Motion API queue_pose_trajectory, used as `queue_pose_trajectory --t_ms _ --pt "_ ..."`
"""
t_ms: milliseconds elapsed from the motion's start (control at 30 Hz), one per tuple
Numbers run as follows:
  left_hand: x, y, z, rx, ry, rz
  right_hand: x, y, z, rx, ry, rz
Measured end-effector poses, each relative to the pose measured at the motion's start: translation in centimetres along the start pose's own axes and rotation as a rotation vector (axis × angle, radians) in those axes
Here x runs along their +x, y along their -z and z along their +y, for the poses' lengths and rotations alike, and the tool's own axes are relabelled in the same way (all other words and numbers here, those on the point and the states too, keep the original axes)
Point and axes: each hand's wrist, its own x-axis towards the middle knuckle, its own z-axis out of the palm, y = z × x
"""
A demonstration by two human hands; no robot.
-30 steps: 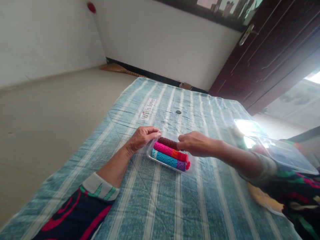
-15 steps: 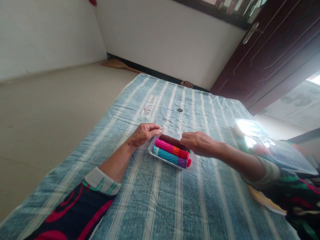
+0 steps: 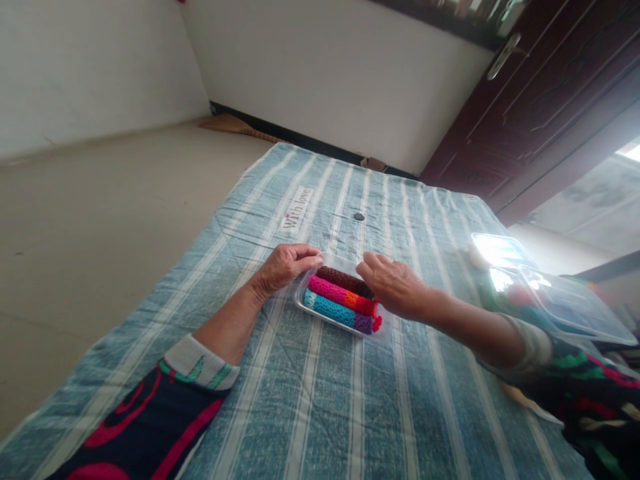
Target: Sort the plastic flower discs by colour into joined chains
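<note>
A clear plastic tray lies on a blue striped cloth. In it lie three rolled crochet pieces: a dark brown roll at the far side, a pink-orange-red roll in the middle, and a teal-purple roll nearest me. My left hand is closed, its fingertips pinching the tray's far left rim. My right hand rests with fingers spread over the right end of the brown roll and the tray's right side.
A stack of clear plastic lids or trays sits at the right edge of the cloth. A small dark button lies farther out, near the printed words "With love". Beige floor lies left; a dark wooden door stands at the back right.
My right hand has gone from a pinch on the brown roll's end to flat, spread fingers over it. The brown roll now lies in the tray. The left hand stays put.
</note>
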Motion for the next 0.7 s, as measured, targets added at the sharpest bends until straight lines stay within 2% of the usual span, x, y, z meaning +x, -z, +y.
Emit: queue_pose_trajectory --t_ms 333,533,700 --pt "0.0 0.0 0.2 0.017 -0.007 -0.006 0.6 -0.1 0.2 -0.055 0.023 -0.037" --pt "0.0 0.0 0.2 0.017 0.0 -0.007 -0.1 -0.4 1.2 0.014 0.172 0.021" --pt "0.0 -0.1 0.3 0.021 0.007 0.002 0.1 -0.5 1.1 0.006 0.176 0.02"
